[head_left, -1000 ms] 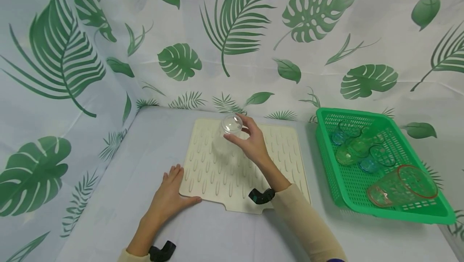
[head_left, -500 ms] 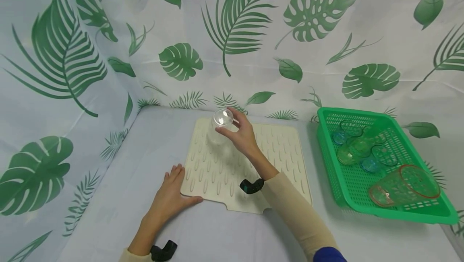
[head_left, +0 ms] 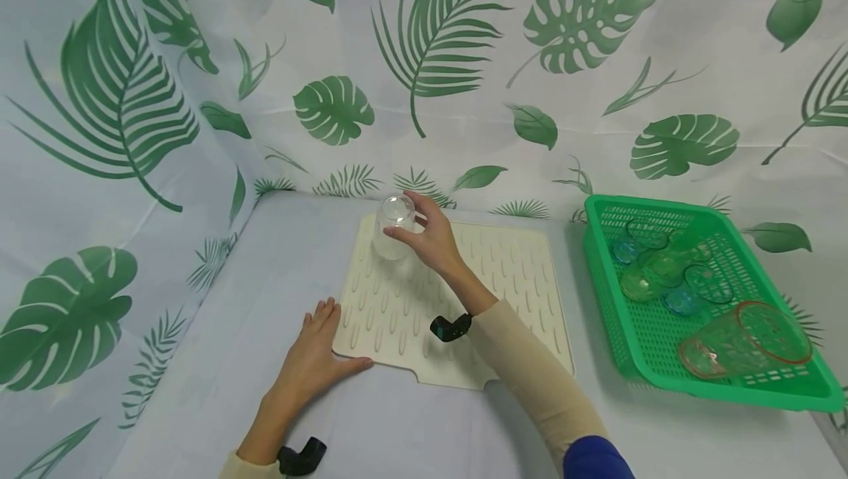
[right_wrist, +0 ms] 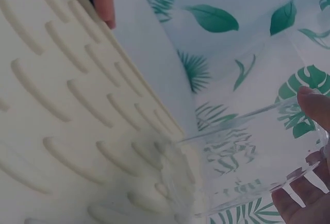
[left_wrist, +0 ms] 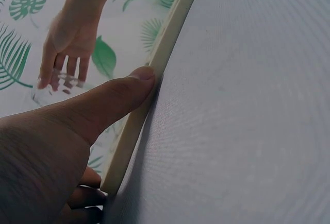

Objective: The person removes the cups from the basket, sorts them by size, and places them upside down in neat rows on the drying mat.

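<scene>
A clear drinking glass is upside down at the far left corner of a cream ridged draining mat. My right hand grips it near its base from the right, thumb and fingers on opposite sides. In the right wrist view, the rim of the glass is at the mat's ridges; whether it touches I cannot tell. My left hand lies with extended fingers at the mat's near left corner. The left wrist view shows that thumb against the mat's edge.
To the right stands a green perforated basket. Inside are small blue-based glasses, a greenish-yellow glass and a large red-rimmed glass on its side. A leaf-printed cloth hangs behind the white table.
My right hand has carried the glass leftward and away from me, from over the mat's middle to its far left corner. The left hand stays at the mat's near left corner.
</scene>
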`<state>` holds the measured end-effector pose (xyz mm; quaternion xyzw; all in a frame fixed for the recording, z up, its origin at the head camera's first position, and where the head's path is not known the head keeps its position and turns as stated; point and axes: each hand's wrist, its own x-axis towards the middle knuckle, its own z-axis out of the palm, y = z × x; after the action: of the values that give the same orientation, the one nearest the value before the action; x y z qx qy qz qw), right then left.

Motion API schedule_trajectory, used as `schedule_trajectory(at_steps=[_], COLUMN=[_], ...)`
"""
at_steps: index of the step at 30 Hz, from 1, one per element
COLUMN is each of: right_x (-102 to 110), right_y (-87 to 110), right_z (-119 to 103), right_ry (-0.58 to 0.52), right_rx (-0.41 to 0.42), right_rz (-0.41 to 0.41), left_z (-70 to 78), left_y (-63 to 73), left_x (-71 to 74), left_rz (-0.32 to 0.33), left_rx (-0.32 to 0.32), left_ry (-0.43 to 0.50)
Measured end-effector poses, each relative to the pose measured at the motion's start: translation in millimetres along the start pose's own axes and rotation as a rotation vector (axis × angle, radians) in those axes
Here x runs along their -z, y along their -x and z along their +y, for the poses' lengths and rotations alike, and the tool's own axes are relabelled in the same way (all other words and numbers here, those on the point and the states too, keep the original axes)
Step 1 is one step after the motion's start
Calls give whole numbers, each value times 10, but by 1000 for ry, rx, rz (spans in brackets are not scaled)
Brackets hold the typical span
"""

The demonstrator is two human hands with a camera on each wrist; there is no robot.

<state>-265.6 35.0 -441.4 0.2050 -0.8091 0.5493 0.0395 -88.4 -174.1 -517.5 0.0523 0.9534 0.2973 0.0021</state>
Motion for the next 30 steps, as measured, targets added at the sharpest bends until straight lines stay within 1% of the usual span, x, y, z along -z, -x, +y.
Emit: schedule_trajectory(at_steps=[4,11,22,30], right_x=[-4,-6,-9,-2], right_y=[-24,-78,-150,-185], right_z=[33,85,143,123], right_ry=[-2,26,41,59], right_rx=[-21,-43,-58,-70], right_rz=[-6,-11,-39,-70], left_z=[-5,-13,-10,-7], left_y=[0,-7,-3,-2], left_x=[-7,-22,-25,-24], left_rz=[-1,18,6,3], left_rx=[-1,-6,8,10], left_ry=[-6,-4,-11,-19])
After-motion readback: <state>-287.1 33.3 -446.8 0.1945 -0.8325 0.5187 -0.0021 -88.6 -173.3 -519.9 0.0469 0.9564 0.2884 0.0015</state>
